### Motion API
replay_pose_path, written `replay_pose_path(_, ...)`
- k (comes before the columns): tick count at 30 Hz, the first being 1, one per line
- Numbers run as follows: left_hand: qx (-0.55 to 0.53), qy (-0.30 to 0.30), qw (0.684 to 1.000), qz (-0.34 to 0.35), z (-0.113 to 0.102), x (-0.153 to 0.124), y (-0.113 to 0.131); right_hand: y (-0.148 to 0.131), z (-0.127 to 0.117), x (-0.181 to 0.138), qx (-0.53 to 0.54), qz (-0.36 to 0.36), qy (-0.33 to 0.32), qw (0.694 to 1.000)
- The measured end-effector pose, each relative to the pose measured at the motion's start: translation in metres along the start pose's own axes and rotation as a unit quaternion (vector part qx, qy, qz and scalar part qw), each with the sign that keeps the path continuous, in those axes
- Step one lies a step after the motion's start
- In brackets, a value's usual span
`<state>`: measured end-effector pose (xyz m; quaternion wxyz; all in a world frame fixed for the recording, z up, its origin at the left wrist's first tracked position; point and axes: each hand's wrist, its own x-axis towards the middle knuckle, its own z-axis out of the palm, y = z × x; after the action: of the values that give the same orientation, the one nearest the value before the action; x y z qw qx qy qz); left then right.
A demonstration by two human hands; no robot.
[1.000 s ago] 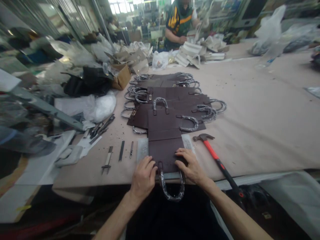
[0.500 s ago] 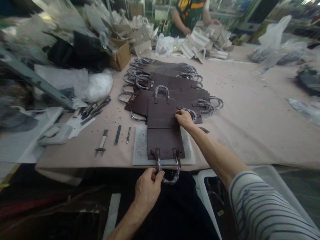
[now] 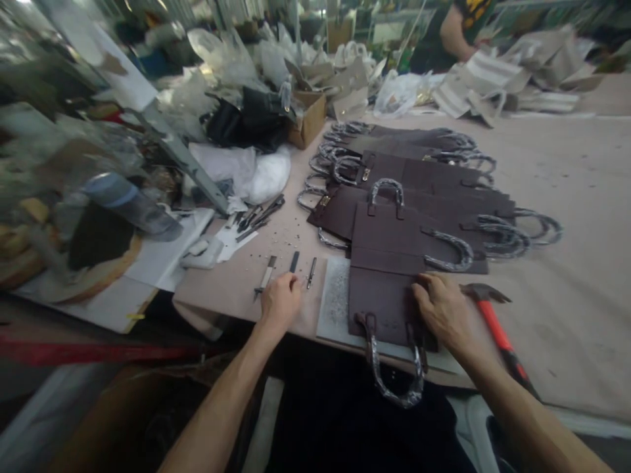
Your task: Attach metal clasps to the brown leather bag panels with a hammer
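Observation:
A dark brown bag panel (image 3: 379, 289) lies on a whitish board (image 3: 335, 315), its plastic-wrapped handle (image 3: 394, 397) hanging over the table's front edge. My right hand (image 3: 441, 309) is closed on the panel's right edge, with the thumb on top. To the left, my left hand (image 3: 280, 299) has curled fingers over the near end of a dark flat bar (image 3: 294, 261), which it partly hides. Just right of that hand lies a slim metal punch-like rod (image 3: 311, 272). On its other side is a flat tool with a crosspiece (image 3: 267, 272).
More brown bag panels (image 3: 434, 177) with wrapped handles are heaped behind. A hammer (image 3: 495, 325) with a red and black handle lies at the right. Several dark tools (image 3: 259, 217) sit at the left, near a slanted metal post (image 3: 182, 154). Another person's arm (image 3: 453, 33) is at the back.
My left hand has let go of the handle and moved left to the dark bar. My right hand has come down the panel's right edge. The view has turned left; the whole hammer now shows.

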<state>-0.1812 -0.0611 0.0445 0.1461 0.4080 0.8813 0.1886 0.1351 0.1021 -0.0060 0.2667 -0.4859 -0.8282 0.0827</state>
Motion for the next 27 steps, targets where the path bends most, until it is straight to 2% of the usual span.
replay_pose_path(2, 0.030, -0.014, 0.999, 0.003, -0.001, 0.030, 0.001, 0.002, 0.003, -0.012, 0.003, -0.015, 0.013, 1.000)
replay_pose_path(4, 0.039, -0.054, 0.998, 0.005, 0.005, 0.052, 0.009, 0.002, 0.006, -0.018, 0.008, -0.013, 0.023, 1.000)
replay_pose_path(8, 0.021, -0.128, 0.990, -0.051, 0.020, 0.074, 0.029, -0.001, 0.007, -0.019, 0.019, -0.009, 0.039, 0.999)
replay_pose_path(11, -0.006, -0.138, 0.988, -0.067, 0.026, 0.081, 0.033, -0.004, 0.006, -0.021, 0.037, -0.007, 0.048, 0.998)
replay_pose_path(14, -0.069, -0.151, 0.983, -0.078, 0.026, 0.084, 0.025, -0.005, 0.008, -0.023, 0.050, 0.005, 0.056, 0.997)
replay_pose_path(19, -0.236, -0.153, 0.954, -0.101, 0.014, 0.067, 0.005, -0.006, 0.011, -0.025, 0.061, 0.028, 0.062, 0.996)
replay_pose_path(21, -0.354, -0.148, 0.917, -0.109, 0.012, 0.050, 0.007, -0.006, 0.011, -0.025, 0.066, 0.034, 0.062, 0.995)
replay_pose_path(24, -0.559, -0.156, 0.807, -0.109, 0.024, 0.014, 0.029, -0.006, 0.011, -0.025, 0.071, 0.041, 0.061, 0.995)
replay_pose_path(25, -0.598, -0.165, 0.779, -0.097, 0.031, 0.002, 0.041, -0.007, 0.011, -0.026, 0.071, 0.041, 0.061, 0.995)
replay_pose_path(27, -0.615, -0.185, 0.765, -0.055, 0.050, -0.021, 0.067, -0.007, 0.011, -0.026, 0.073, 0.041, 0.062, 0.995)
